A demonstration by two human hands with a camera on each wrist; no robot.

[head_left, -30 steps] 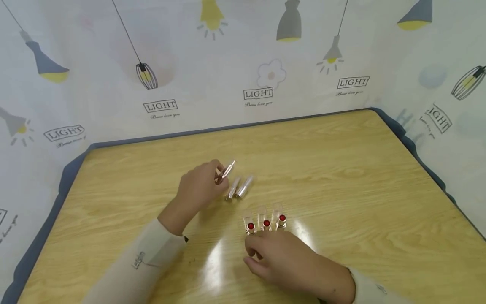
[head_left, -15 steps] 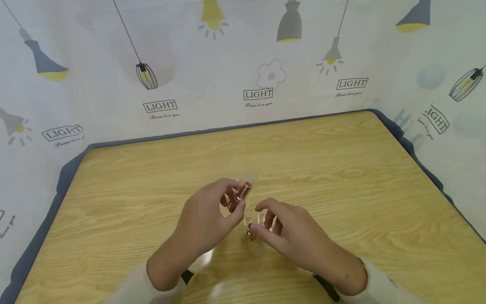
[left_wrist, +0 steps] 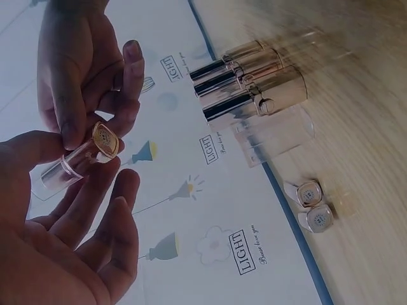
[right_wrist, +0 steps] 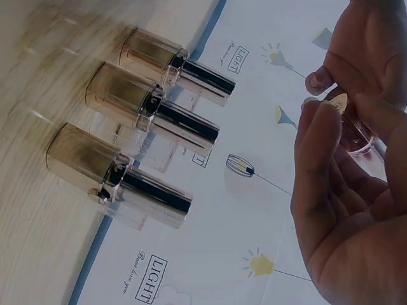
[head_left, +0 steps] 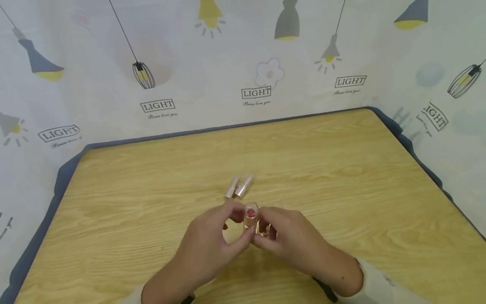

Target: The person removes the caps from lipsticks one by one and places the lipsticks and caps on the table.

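Pinching a lipstick (head_left: 251, 217) two-handed

Holds it off the counter (head_left: 341, 160), just in front of the body, with the red tip showing inside a clear top (head_left: 251, 206) and a gold base visible in the left wrist view. Has thumb and fingers of the left hand (head_left: 210, 234) clamped on one side of it, and those of the right hand (head_left: 294, 234) clamped on the other, with the thumbs close together near the base. Has three uncapped lipsticks (right_wrist: 152, 101) standing upright in a row on the counter, mostly hidden by the right hand in the head view, plus a clear cap (left_wrist: 275, 136) just beside them. Has two pale lipsticks (head_left: 244, 186) lying side by side farther back, slanted alike, clear ends pointing away. Wears light sleeves (head_left: 373, 280). Faces a white backdrop (head_left: 205, 80) printed with lamps and the word LIGHT
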